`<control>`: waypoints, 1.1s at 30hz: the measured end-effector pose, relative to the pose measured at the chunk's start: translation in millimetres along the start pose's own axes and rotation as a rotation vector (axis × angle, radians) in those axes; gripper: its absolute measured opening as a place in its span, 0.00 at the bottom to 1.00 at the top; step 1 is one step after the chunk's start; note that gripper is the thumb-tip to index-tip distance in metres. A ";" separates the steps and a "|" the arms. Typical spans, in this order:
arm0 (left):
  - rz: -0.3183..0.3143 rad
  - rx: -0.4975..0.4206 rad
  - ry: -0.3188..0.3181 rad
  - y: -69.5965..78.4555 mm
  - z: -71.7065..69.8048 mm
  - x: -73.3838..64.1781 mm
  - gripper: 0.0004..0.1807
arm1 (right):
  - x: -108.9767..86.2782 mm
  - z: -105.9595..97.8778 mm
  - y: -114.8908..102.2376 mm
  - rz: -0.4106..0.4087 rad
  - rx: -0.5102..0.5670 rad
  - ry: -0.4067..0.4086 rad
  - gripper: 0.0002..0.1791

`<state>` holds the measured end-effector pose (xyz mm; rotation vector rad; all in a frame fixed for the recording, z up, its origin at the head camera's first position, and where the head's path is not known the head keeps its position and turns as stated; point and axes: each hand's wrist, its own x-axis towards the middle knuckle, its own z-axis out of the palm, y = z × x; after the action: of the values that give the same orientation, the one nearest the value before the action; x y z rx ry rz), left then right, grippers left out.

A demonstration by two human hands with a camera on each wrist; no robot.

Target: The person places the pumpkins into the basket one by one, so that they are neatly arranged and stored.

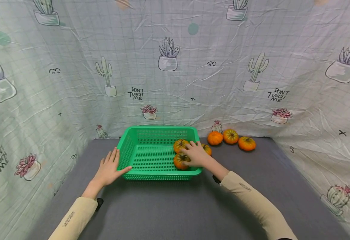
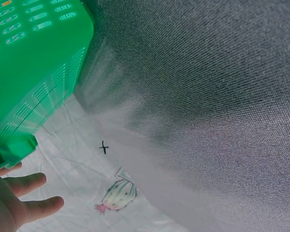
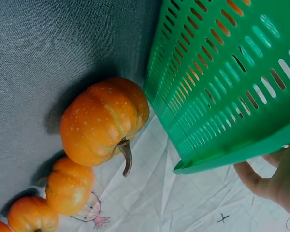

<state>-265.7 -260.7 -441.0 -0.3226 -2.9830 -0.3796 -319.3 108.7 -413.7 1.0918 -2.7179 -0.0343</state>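
Note:
A green perforated plastic basket (image 1: 153, 176) stands on the grey table. Inside its right end are a front pumpkin (image 1: 179, 161), orange with a darker green top, and a back pumpkin (image 1: 180, 145). My right hand (image 1: 196, 156) reaches over the right rim and holds the front pumpkin, thumb on its near side and fingers spread toward the back one. That grip is out of sight in the right wrist view. My left hand (image 1: 108, 170) rests against the basket's left front corner, fingers straight along the outside and thumb over the front rim.
Several orange pumpkins form a line right of the basket. The nearest pumpkin (image 3: 104, 123) sits close by its right wall, and the farthest pumpkin (image 1: 247, 143) lies at the right. A hanging cloth (image 1: 193, 83) printed with cacti encloses the back and sides.

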 end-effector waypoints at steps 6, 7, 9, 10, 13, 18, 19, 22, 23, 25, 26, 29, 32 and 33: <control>0.000 -0.001 0.001 -0.8 -2.6 -0.5 0.54 | -8.9 -4.2 4.4 0.008 0.056 0.077 0.22; -0.001 -0.002 0.002 -0.8 -3.3 -0.4 0.54 | -10.7 -4.2 5.8 0.011 0.066 0.093 0.21; -0.001 -0.005 0.004 -0.8 -4.6 -0.1 0.54 | -14.5 -3.8 9.0 0.011 0.085 0.134 0.19; -0.001 -0.007 0.004 -0.7 -5.1 0.0 0.54 | -16.8 -3.2 10.9 0.010 0.102 0.157 0.18; -0.005 -0.014 -0.003 -0.1 -6.3 0.1 0.55 | -24.8 0.3 16.9 0.012 0.149 0.223 0.15; -0.009 -0.020 -0.012 0.8 -6.8 -0.3 0.55 | -38.7 8.4 27.1 0.003 0.229 0.346 0.12; -0.010 -0.019 -0.012 0.8 -6.8 -0.3 0.55 | -40.7 9.9 28.9 0.000 0.241 0.373 0.12; -0.011 -0.018 -0.009 0.5 -6.1 0.0 0.55 | -45.8 14.4 34.2 0.000 0.258 0.437 0.12; -0.010 -0.020 -0.008 0.4 -5.8 0.1 0.55 | -47.2 16.0 36.1 0.005 0.259 0.454 0.13; -0.007 -0.022 -0.007 0.4 -5.1 0.3 0.55 | -49.7 19.2 39.7 0.018 0.277 0.481 0.13; -0.005 -0.021 -0.009 0.5 -4.7 0.3 0.55 | -51.0 20.8 41.7 0.028 0.281 0.488 0.13; -0.004 -0.021 -0.011 0.9 -3.6 0.0 0.55 | -53.9 26.2 48.7 0.062 0.288 0.497 0.13; -0.004 -0.019 -0.012 0.9 -2.5 -0.4 0.55 | -56.0 31.3 56.2 0.104 0.293 0.496 0.14; -0.004 -0.020 -0.012 0.6 -2.2 -0.4 0.55 | -56.4 33.0 58.7 0.119 0.301 0.495 0.14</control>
<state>-264.9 -260.7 -438.9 -0.3213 -2.9934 -0.4102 -326.4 188.1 -450.7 0.8588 -2.3692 0.5979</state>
